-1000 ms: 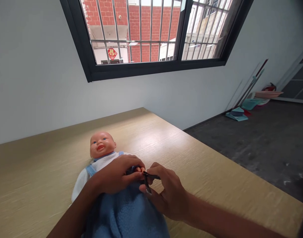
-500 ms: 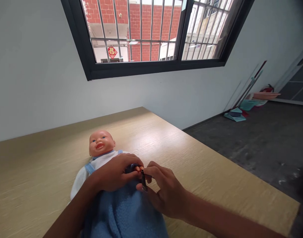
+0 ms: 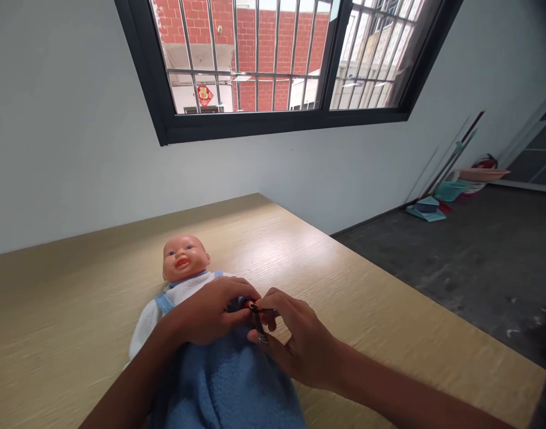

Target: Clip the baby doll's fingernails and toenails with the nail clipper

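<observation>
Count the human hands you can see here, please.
2. The left hand rests on the front of the baby doll; the right hand beside it pinches small black nail clippers. No others show.

Glossy plastic doll (image 3: pixel 185 259), fuzzy fleece cloth (image 3: pixel 223 381)

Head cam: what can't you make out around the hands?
Head view only:
Most of the doll's hand: hidden by the left hand.
Where the nail clipper meets the doll's fingers: hidden by the right hand, too small.
Lower end of the blue fleece wrap: cut off by the bottom edge.
Items by the far wall: too small to identify.
</observation>
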Demonstrator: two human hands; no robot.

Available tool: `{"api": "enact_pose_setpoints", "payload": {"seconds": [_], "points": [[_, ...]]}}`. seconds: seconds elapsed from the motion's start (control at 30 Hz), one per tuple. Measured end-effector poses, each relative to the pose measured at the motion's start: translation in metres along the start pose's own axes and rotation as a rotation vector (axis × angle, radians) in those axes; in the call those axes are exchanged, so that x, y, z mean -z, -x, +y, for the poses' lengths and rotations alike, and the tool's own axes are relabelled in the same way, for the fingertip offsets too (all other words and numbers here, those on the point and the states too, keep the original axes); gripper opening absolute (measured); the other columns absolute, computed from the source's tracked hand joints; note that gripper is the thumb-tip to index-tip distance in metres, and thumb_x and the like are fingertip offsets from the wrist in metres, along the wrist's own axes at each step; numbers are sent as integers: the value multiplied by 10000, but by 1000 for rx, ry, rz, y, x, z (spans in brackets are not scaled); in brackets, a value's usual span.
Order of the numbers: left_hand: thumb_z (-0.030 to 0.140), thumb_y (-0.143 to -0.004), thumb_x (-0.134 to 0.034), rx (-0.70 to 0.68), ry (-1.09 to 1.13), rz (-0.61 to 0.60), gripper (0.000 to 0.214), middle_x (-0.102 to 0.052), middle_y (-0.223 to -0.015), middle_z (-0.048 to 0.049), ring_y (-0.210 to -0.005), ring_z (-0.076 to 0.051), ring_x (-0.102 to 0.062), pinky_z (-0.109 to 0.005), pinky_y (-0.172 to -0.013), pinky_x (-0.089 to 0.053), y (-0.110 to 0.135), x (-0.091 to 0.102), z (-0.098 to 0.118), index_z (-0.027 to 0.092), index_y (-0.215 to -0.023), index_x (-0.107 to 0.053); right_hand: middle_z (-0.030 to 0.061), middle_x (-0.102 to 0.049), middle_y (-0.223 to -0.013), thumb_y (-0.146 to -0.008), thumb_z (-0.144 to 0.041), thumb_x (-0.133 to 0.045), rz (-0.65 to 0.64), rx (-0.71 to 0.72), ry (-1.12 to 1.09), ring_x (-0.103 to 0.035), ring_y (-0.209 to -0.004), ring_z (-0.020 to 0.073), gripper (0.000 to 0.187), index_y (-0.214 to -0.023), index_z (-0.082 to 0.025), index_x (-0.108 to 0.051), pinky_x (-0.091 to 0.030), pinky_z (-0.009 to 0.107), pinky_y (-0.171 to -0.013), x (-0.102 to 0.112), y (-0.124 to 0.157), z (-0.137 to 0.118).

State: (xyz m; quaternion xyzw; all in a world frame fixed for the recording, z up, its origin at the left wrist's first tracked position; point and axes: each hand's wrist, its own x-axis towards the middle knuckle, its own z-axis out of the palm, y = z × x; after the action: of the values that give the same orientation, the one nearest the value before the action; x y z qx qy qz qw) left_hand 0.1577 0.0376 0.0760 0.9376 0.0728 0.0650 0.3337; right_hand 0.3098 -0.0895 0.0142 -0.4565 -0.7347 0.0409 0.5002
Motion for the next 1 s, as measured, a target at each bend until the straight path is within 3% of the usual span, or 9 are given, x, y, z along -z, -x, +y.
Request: {"api": "enact_pose_setpoints", "payload": {"seconds": [0.17, 0.43, 0.5, 0.6, 0.73, 0.8, 0.9, 1.0], "points": [[188, -943, -564, 5, 1, 6, 119, -684, -980, -2, -892, -139, -614, -254, -792, -474, -1, -1, 0, 194, -1000, -669, -8, -527, -807, -964, -195, -507, -55, 23, 18, -497, -665, 100, 21, -973, -199, -488, -428, 218, -607, 3, -2, -2], [150, -937, -589, 41, -77, -3, 137, -680, -997, 10, -911, -128, -616, -239, -817, -481, -1, 1, 3, 210, -1016, -684, 3, -544, -810, -948, -156, -497, -94, 107, 94, -495, -648, 102, 36, -936, -190, -500, -408, 216, -577, 5, -5, -3], [150, -913, -633, 71, -139, 9, 160, -672, -1049, -7, -983, -154, -601, -270, -877, -476, 0, 0, 6, 219, -1043, -694, -2, -558, -791, -952, -218, -537, -50, 150, 112, -506, -630, 108, 41, -966, -196, -506, -405, 225, -565, 7, -5, 0], [198, -878, -703, 141, -278, 50, 141, -622, -1157, -44, -1138, -239, -527, -401, -993, -421, 0, -6, 14, 254, -1005, -732, -21, -552, -746, -925, -308, -612, 86, 186, 130, -525, -603, 117, 196, -1047, -205, -500, -411, 241, -560, 9, -5, 9], [323, -926, -655, 226, -419, 75, 113, -600, -1068, -64, -1076, -275, -540, -463, -922, -444, 2, -11, 31, 284, -903, -758, -35, -516, -715, -919, -270, -592, 230, 115, 129, -529, -566, 108, 196, -1065, -194, -487, -437, 238, -555, 10, -7, 22], [289, -915, -664, 245, -454, 67, 143, -609, -1065, -68, -1044, -273, -563, -461, -918, -461, 12, -6, 41, 296, -1040, -734, -41, -511, -703, -915, -267, -588, 258, 84, 137, -527, -548, 103, 183, -1050, -191, -491, -446, 239, -554, 10, -7, 25], [228, -865, -690, 231, -546, 113, 588, -560, -1316, -89, -1205, -315, -522, -479, -1007, -445, 41, -2, 53, 333, -1409, -494, -51, -511, -671, -913, -285, -587, 265, 54, 148, -523, -522, 103, 174, -1025, -188, -496, -449, 242, -547, 10, -8, 26], [420, -940, -546, 142, -712, 322, 608, -543, -1400, -85, -1180, -323, -576, -445, -915, -509, 76, -22, 51, 359, -1507, -337, -55, -513, -649, -911, -307, -588, 262, 52, 140, -525, -511, 106, 171, -999, -190, -501, -447, 243, -543, 10, -8, 20]]}}
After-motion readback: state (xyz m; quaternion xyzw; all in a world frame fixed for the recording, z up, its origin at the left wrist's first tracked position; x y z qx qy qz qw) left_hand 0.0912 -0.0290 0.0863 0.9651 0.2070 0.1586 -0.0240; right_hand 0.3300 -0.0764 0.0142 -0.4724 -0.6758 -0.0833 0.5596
